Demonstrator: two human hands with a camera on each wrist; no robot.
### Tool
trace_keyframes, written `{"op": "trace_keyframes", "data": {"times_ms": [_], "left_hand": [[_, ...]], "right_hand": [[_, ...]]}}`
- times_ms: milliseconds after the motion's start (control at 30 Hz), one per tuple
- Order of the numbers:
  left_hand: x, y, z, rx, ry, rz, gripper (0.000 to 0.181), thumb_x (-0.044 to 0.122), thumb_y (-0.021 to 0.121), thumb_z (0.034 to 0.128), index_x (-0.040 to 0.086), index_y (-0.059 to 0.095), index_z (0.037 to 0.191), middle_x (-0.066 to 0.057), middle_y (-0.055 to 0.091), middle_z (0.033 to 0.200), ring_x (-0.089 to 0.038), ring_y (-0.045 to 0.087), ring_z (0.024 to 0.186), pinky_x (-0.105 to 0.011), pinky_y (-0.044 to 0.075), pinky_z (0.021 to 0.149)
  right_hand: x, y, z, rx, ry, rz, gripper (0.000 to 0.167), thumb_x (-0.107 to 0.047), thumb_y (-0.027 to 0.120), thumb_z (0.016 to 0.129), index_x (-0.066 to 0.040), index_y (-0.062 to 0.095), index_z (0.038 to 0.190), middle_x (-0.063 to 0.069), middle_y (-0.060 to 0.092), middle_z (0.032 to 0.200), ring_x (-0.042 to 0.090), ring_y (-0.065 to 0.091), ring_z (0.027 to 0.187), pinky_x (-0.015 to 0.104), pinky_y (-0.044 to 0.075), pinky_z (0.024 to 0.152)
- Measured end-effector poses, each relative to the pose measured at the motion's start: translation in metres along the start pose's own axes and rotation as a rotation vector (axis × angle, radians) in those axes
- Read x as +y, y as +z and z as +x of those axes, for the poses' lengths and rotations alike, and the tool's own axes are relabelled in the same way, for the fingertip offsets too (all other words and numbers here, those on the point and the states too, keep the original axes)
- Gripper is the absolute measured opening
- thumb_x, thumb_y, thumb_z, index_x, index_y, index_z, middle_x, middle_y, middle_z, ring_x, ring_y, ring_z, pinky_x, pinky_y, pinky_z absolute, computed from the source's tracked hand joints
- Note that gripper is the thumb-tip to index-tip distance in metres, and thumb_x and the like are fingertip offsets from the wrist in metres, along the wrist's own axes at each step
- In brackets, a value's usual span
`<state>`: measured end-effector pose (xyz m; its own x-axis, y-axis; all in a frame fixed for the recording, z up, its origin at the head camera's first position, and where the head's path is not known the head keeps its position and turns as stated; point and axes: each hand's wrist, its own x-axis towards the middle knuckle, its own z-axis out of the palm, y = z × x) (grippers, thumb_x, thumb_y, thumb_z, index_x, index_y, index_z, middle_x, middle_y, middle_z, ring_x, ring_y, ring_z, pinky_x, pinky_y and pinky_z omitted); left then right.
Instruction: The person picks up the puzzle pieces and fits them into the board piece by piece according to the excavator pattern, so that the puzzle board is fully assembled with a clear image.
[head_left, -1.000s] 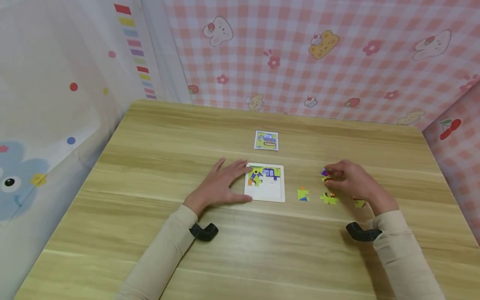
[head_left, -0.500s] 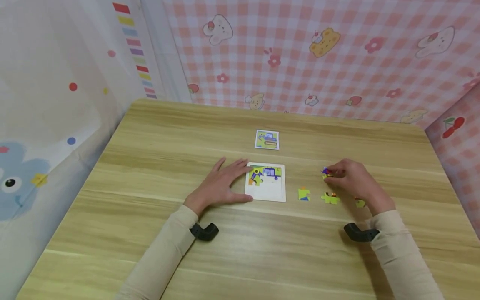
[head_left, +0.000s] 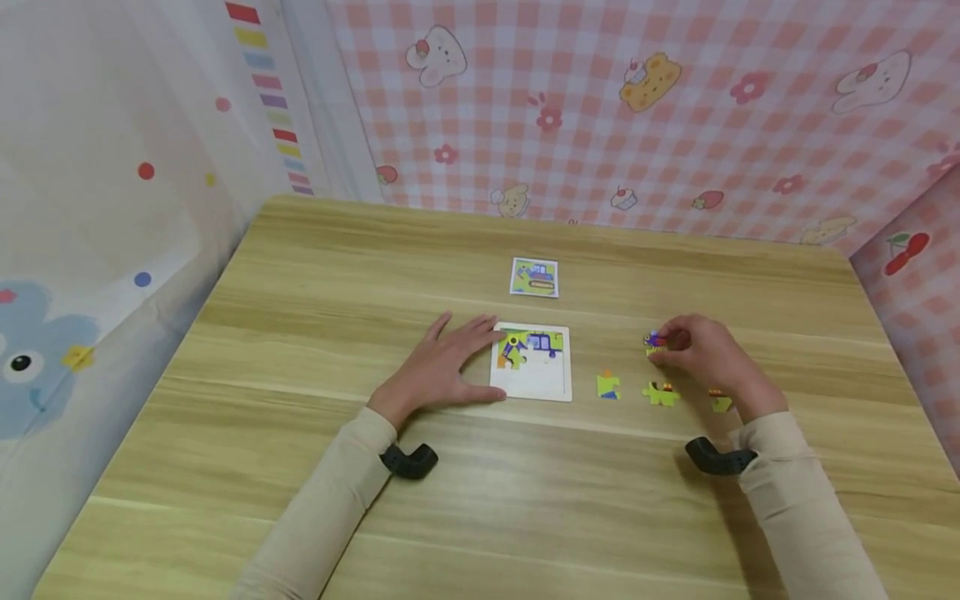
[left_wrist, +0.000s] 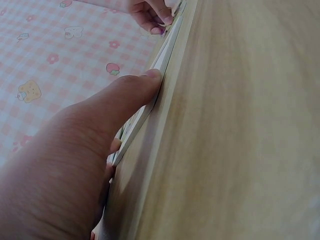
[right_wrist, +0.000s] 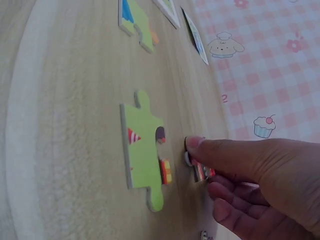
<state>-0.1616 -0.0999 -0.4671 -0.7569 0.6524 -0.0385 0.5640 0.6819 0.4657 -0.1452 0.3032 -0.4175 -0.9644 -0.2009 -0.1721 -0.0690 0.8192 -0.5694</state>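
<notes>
Right of the white frame, we've got a puzzle piece pinched in the right hand, uncovered edge facing left, its long axis masked by the grip. 3 loose pieces lie on the near side, 1 partly hidden by that hand. The left hand lies spread against the frame. Our pinched piece shows blue, red and yellow.

No legible text; 2-like mark on checked cloth
</notes>
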Motion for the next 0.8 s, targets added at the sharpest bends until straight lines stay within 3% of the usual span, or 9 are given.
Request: {"op": "trace_keyframes", "data": {"times_ms": [300,533,800], "left_hand": [[-0.001,0.001,0.001,0.006,0.003,-0.002,0.095,0.077,0.062,0.0848,0.027,0.038,0.161,0.005,0.022,0.171,-0.013,0.017,0.158,-0.043,-0.009,0.127],[-0.001,0.001,0.002,0.003,0.003,0.0,0.095,0.077,0.063,0.0846,0.027,0.038,0.161,0.005,0.021,0.171,-0.013,0.016,0.158,-0.042,-0.01,0.127],[-0.002,0.001,0.001,0.007,0.006,0.001,0.095,0.078,0.062,0.0848,0.027,0.038,0.161,0.005,0.021,0.171,-0.013,0.016,0.158,-0.043,-0.009,0.127]], "right_hand": [[-0.005,0.002,-0.002,0.067,0.045,0.039,0.032,-0.011,0.084,0.087,0.006,0.061,0.102,0.014,0.066,0.093,0.023,0.061,0.085,0.021,0.049,0.067],[-0.008,0.002,-0.005,0.121,0.023,0.075,0.023,-0.007,0.081,0.09,0.004,0.064,0.101,0.014,0.067,0.091,0.022,0.061,0.082,0.018,0.048,0.065],[-0.019,0.001,-0.006,0.199,-0.018,0.166,0.018,-0.014,0.076,0.096,0.002,0.072,0.103,0.014,0.074,0.093,0.008,0.066,0.079,0.014,0.05,0.067]]}}
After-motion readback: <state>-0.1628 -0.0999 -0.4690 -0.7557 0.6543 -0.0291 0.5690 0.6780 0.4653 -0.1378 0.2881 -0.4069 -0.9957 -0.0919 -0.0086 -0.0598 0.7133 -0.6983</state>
